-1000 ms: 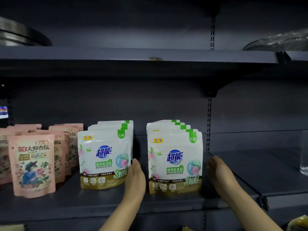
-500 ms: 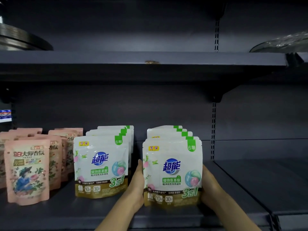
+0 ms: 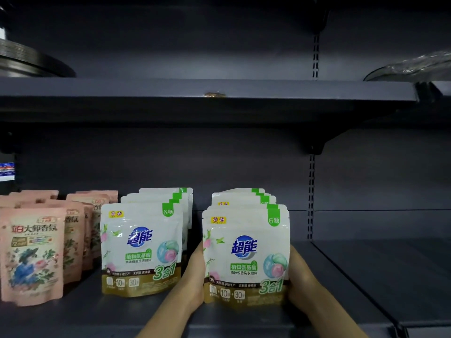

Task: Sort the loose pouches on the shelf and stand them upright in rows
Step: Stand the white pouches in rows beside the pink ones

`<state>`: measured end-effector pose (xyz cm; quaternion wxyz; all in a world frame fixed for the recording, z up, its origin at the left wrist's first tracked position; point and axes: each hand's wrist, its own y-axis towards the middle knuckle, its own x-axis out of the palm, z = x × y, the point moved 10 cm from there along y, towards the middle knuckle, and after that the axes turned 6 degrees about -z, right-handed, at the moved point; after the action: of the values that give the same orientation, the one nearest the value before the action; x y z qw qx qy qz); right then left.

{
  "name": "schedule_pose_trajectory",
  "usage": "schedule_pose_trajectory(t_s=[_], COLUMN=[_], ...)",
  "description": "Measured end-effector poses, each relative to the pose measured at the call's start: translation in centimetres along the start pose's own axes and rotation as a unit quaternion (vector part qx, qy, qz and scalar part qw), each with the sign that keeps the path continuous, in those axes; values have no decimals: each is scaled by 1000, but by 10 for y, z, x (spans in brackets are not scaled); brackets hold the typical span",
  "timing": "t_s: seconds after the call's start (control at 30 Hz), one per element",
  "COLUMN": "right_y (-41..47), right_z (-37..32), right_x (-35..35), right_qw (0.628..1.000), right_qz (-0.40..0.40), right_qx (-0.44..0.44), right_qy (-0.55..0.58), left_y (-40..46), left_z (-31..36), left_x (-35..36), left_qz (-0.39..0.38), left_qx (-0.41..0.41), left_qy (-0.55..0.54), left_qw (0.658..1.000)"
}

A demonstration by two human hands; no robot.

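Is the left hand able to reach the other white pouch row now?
Probably yes: the left hand sits in the open gap beside the other white pouch row, with nothing between them, though it now presses the right row.

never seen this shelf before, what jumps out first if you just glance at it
The eye lands on two rows of white pouches standing upright mid-shelf, and the right row is pressed between the left hand and the right hand. Beside it stands the left white row, and further left the pink floral pouches. The dark shelf to the right holds no pouches.
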<state>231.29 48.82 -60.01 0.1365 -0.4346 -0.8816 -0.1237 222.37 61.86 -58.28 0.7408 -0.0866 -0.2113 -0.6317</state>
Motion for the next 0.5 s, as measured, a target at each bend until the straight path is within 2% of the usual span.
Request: schedule_pose_trajectory(t_s=[0.5], right_y=[13], right_z=[3], right_x=[-3], right_qw=[1000], right_qz=[21], right_qx=[7], right_qy=[15], left_y=[13], left_z=[0], left_x=[-10], left_qz=[4], left_qx=[0], left_qy=[16], left_qw=[1000])
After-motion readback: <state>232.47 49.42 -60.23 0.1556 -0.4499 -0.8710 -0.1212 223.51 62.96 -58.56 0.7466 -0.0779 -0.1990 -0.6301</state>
